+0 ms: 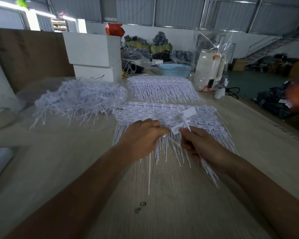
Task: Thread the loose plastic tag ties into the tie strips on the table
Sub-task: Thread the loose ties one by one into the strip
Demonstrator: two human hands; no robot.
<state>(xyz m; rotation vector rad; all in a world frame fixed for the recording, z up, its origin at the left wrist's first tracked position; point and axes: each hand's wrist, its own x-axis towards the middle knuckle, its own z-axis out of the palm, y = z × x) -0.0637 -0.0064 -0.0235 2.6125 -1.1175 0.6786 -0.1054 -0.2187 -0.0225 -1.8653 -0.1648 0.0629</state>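
Loose tag tie (180, 125) pinched at its flat head by right hand (199, 146) — tails bunched in palm. Left hand (142, 138) curled on tie strips (162, 111) just beyond fingertips. Probably featherweight, whippy, slippery — best gripped at stiff head.

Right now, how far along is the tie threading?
Looks done: a neat stack of strips at the back. In hand: both hands work over the near strips; the left hand pinches a tie, and the right hand holds a tag and a bundle of ties. Left: a big loose pile at left.
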